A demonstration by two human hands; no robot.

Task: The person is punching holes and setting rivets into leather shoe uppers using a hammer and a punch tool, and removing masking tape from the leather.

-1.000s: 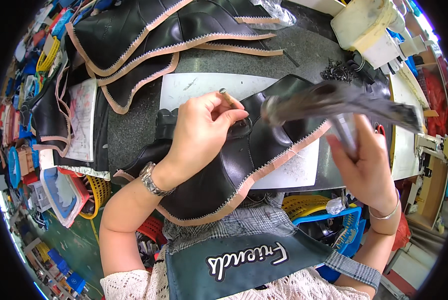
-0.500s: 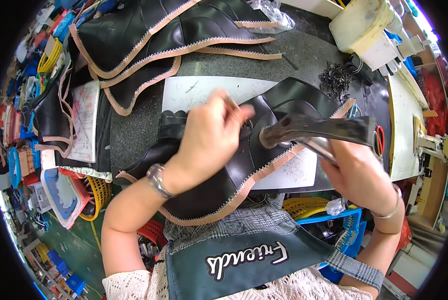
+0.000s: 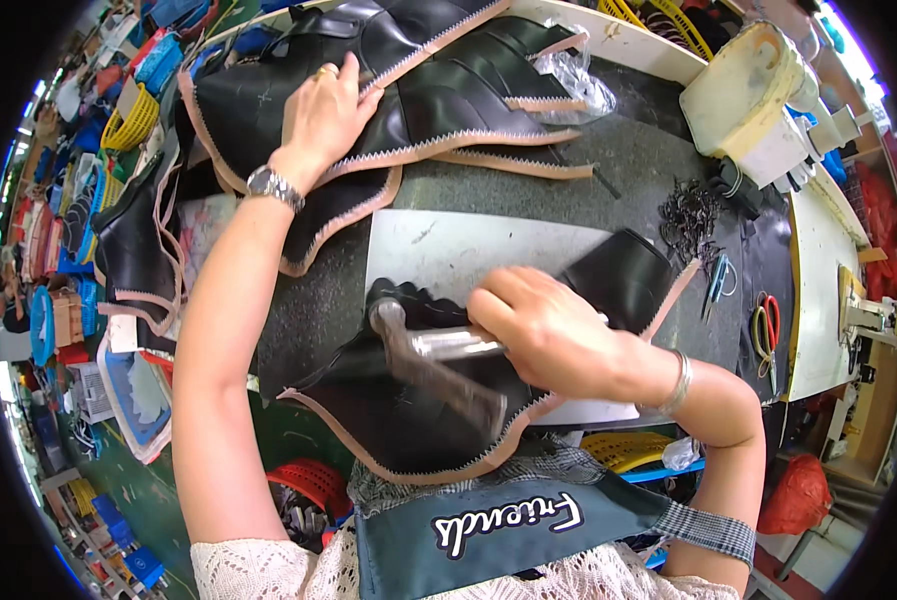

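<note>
Right hand (image 3: 553, 335) grips hammer (image 3: 423, 350) on black, pink-edged leather piece (image 3: 398, 420).

A dark speckled tabletop (image 3: 528, 195) fills the middle, with a white side bench (image 3: 813, 260) to its right. On the left, coloured plastic baskets (image 3: 128, 120) crowd a green floor (image 3: 158, 500) in bright, even light.

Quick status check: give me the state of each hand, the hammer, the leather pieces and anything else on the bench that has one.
Left hand: palm down, resting flat on the leather stack.
Right hand: closed round the hammer handle.
Hammer: held low over the leather piece, blurred.
Leather piece: lying flat, partly on the metal plate.
Leather stack: piled, overlapping.
Metal plate: flat on the bench.
Scissors: lying flat; cannot tell if closed.
</note>
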